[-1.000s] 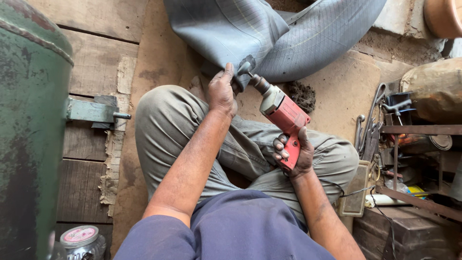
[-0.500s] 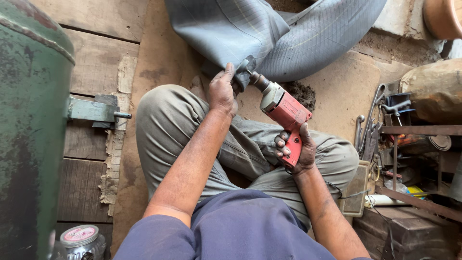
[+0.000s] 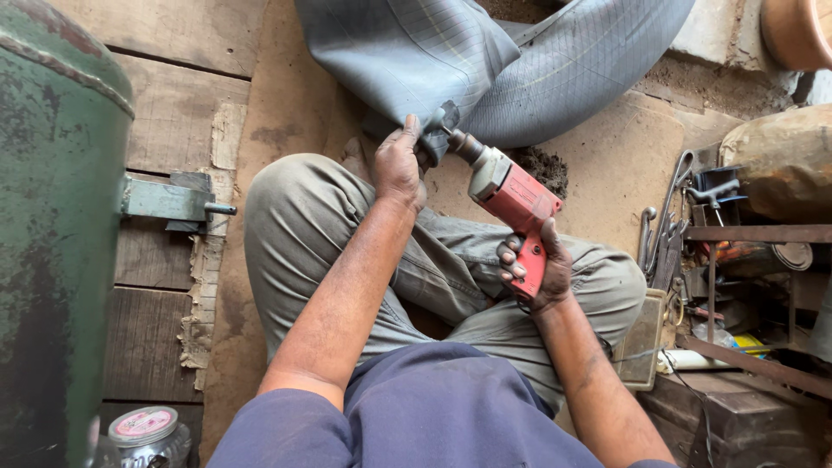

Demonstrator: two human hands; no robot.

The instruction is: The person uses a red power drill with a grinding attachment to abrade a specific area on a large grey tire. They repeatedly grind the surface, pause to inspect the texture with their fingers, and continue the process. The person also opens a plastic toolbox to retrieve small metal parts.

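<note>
The spinning tip of the red drill (image 3: 511, 195) sits right beside the fingers of his left hand (image 3: 399, 165), so a slip or snag in the grey rubber tube (image 3: 416, 61) on the floor by his knees could catch them. That hand's grip pinches the tube's fold; the right hand (image 3: 537, 269) is wrapped tight round the drill's handle.

Red drill (image 3: 513, 195) against grey tube (image 3: 485, 65)
</note>
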